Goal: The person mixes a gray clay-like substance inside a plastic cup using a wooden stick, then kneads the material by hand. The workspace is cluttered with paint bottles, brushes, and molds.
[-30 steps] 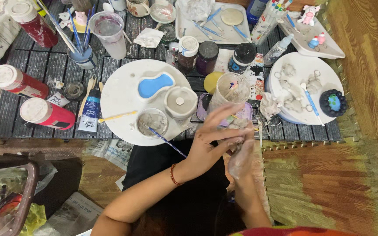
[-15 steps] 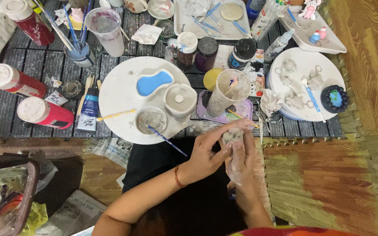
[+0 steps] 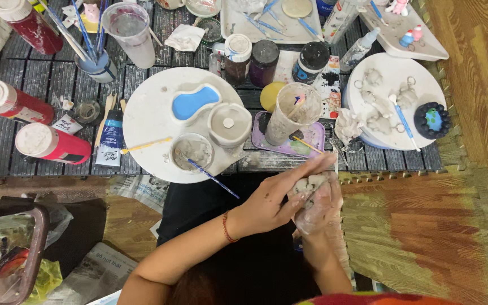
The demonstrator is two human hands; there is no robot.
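Dark slatted table point(image 3: 40, 79) crowded with craft supplies, set on a wooden floor with a woven mat at the right. Round white palette point(image 3: 153, 121) at the centre, carrying a blue-filled dish point(image 3: 195, 103), a lidded white pot point(image 3: 229, 124) and a small clear cup of greyish water point(image 3: 192, 151) with a blue-handled brush point(image 3: 213, 178) leaning out of it. Just right of it, a tall clear cup point(image 3: 292, 113) smeared with pale residue, standing on a purple tray point(image 3: 312, 138). Two red paint bottles with white caps point(image 3: 29, 127) lying at the left, a third upright at the top left corner. Blue cup point(image 3: 100, 65) packed with brushes beside a large cloudy plastic cup point(image 3: 131, 34). Dark jars point(image 3: 266, 59) in a row behind the palette. White round plate point(image 3: 391, 85) at the right bearing pale unpainted figurines and a dark blue painted piece point(image 3: 431, 120).

Below the table edge, left hand point(image 3: 278, 197) and right hand point(image 3: 317, 206) pressed together; right hand in a clear glove, its grip closed around a small pale clay figurine point(image 3: 310, 185), left fingers wrapped over it from the side, also closed on it. Figurine held near the purple tray, apart from the table.
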